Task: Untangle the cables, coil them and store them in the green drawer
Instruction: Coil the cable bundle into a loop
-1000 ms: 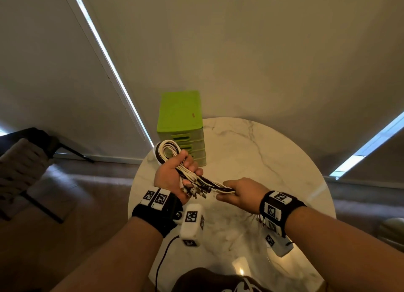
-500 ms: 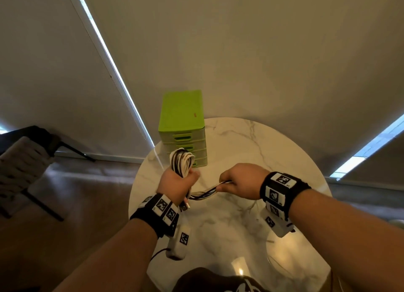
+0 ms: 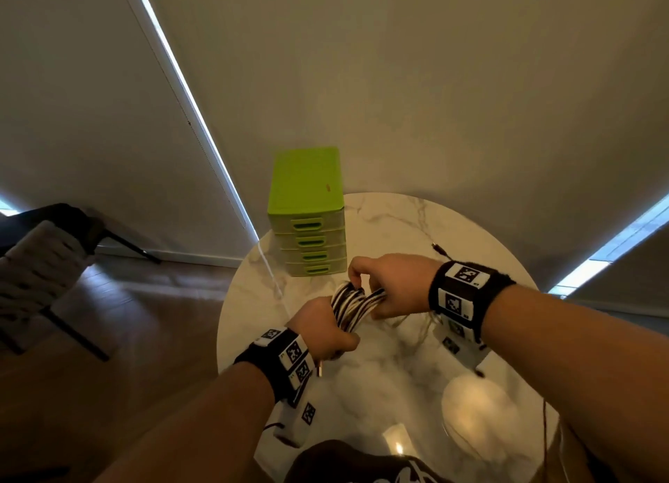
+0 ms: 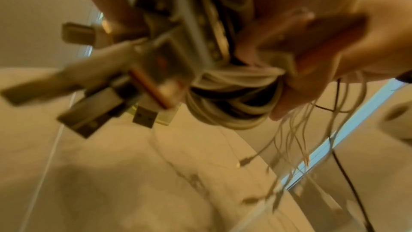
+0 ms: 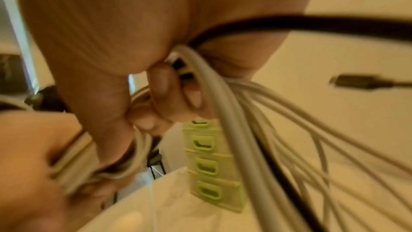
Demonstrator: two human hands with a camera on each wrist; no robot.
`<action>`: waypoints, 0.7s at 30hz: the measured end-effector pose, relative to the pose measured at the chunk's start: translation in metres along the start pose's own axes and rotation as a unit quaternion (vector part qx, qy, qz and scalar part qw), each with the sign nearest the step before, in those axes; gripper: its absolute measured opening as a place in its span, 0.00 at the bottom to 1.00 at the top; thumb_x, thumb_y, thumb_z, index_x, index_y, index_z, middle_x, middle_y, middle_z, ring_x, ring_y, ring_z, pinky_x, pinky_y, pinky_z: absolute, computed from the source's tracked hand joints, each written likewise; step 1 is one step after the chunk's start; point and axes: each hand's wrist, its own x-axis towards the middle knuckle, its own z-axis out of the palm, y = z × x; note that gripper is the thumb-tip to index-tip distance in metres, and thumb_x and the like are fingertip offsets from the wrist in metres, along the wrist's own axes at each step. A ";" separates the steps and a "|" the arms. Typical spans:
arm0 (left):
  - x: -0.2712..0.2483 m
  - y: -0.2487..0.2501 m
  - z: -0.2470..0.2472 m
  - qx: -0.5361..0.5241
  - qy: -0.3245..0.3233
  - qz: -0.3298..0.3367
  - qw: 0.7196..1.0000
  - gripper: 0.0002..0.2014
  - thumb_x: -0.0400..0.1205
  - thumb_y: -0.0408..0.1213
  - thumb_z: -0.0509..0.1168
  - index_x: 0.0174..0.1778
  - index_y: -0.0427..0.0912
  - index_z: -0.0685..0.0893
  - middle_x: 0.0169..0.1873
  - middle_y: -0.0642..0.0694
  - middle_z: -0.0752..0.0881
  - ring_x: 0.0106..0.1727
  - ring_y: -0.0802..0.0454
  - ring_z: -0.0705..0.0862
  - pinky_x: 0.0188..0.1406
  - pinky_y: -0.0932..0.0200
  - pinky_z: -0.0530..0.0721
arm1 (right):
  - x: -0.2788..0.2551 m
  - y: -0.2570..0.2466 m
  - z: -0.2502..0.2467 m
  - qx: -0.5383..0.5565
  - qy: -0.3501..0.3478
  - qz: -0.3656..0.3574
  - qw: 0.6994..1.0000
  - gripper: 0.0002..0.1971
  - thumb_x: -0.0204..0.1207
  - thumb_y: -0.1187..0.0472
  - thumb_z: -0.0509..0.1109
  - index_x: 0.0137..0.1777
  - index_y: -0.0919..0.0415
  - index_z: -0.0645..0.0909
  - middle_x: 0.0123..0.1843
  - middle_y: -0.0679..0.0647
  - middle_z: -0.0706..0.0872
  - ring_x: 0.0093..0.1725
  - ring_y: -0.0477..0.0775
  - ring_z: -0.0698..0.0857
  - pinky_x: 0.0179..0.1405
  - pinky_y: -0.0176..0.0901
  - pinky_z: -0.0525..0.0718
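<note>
A bundle of white and black cables is held above the marble table. My left hand grips the coiled part of the cable bundle, with several USB plugs sticking out below the fist. My right hand grips the loose strands of the bundle just right of the coil, and thin ends trail down to the table. The green drawer unit stands at the table's far left edge, all drawers pushed in; it also shows behind the fingers as the drawer unit.
A black plug lies on the table beyond my right wrist. A thin white cord runs along the table's left rim. A chair stands on the wooden floor at the left. Walls close the space behind the table.
My right hand has swung up and over toward the left hand, bringing the loose strands round the coil. The left hand has dropped lower and turned, and the two hands now nearly touch.
</note>
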 end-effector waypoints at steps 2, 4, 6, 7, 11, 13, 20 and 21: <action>0.000 0.003 0.003 0.001 -0.007 -0.013 1.000 0.12 0.64 0.41 0.77 0.37 0.40 0.84 0.28 0.42 0.86 0.30 0.44 0.87 0.30 0.44 0.88 | -0.001 0.003 -0.006 -0.114 0.030 0.008 0.993 0.27 0.71 0.46 0.75 0.67 0.41 0.67 0.42 0.45 0.85 0.39 0.53 0.83 0.34 0.46 0.79; 0.002 0.005 0.004 -0.025 -0.020 -0.026 0.999 0.10 0.67 0.39 0.77 0.36 0.39 0.84 0.27 0.44 0.86 0.29 0.44 0.87 0.29 0.45 0.88 | -0.002 0.005 -0.008 -0.176 0.065 0.005 0.982 0.31 0.70 0.42 0.71 0.72 0.38 0.65 0.46 0.46 0.88 0.41 0.55 0.85 0.35 0.46 0.82; 0.000 0.004 0.003 -0.053 -0.034 -0.020 0.998 0.08 0.70 0.38 0.77 0.38 0.38 0.87 0.29 0.44 0.91 0.33 0.40 0.90 0.34 0.43 0.90 | -0.005 0.006 -0.004 -0.175 0.094 -0.023 0.980 0.34 0.71 0.37 0.68 0.78 0.35 0.65 0.54 0.45 0.88 0.49 0.54 0.86 0.43 0.50 0.85; -0.001 0.002 0.003 -0.068 -0.034 -0.019 0.997 0.07 0.72 0.37 0.77 0.39 0.38 0.88 0.31 0.43 0.92 0.34 0.41 0.91 0.37 0.45 0.90 | -0.007 0.006 -0.001 -0.164 0.101 -0.040 0.980 0.34 0.72 0.36 0.67 0.79 0.35 0.66 0.59 0.44 0.87 0.54 0.54 0.86 0.49 0.52 0.86; 0.002 0.008 0.005 -0.126 -0.021 -0.018 0.992 0.05 0.70 0.31 0.76 0.37 0.33 0.89 0.32 0.40 0.91 0.34 0.47 0.89 0.41 0.43 0.90 | -0.009 0.001 0.016 -0.208 0.129 -0.075 0.967 0.34 0.72 0.39 0.63 0.80 0.41 0.71 0.69 0.43 0.85 0.67 0.54 0.83 0.82 0.67 0.65; 0.005 0.009 0.005 -0.121 -0.024 -0.020 0.992 0.07 0.67 0.33 0.75 0.35 0.33 0.88 0.32 0.39 0.90 0.33 0.47 0.87 0.40 0.41 0.88 | -0.007 -0.001 0.019 -0.220 0.127 -0.086 0.963 0.35 0.71 0.40 0.61 0.81 0.42 0.69 0.69 0.44 0.86 0.69 0.53 0.83 0.84 0.71 0.57; 0.006 0.006 0.005 -0.080 -0.055 -0.027 0.995 0.12 0.57 0.42 0.76 0.32 0.42 0.86 0.31 0.41 0.89 0.33 0.48 0.87 0.39 0.46 0.88 | -0.007 -0.002 0.016 -0.149 0.065 -0.089 0.983 0.27 0.82 0.44 0.61 0.80 0.45 0.65 0.69 0.48 0.86 0.64 0.53 0.86 0.85 0.62 0.62; 0.006 0.005 0.007 -0.072 -0.059 -0.031 0.995 0.14 0.56 0.44 0.76 0.33 0.42 0.86 0.30 0.42 0.87 0.32 0.50 0.85 0.37 0.48 0.87 | -0.006 -0.003 0.017 -0.145 0.068 -0.090 0.983 0.25 0.82 0.45 0.61 0.77 0.46 0.66 0.66 0.48 0.87 0.60 0.55 0.87 0.83 0.60 0.66</action>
